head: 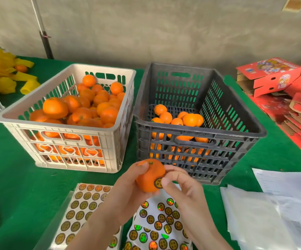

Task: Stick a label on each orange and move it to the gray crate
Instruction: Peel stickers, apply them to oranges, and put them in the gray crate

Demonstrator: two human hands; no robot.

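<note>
**Label being pressed onto an orange in front of the crates**

The left hand (128,188) is gripping an orange (148,175) above the near tabletop (10,168), just in front of the gray crate (200,135). The right hand (184,192), fingers curled, is pinching a round label (157,181) against the fruit's right side. Sticker sheets (84,204) are lying beneath both hands. The white crate (55,121) on the left is holding a heap of oranges (84,109), and the gray crate is holding fewer.

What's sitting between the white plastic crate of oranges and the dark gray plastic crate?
Only a narrow strip of green table cloth; in the head view the white plastic crate and dark gray plastic crate stand side by side.
</note>
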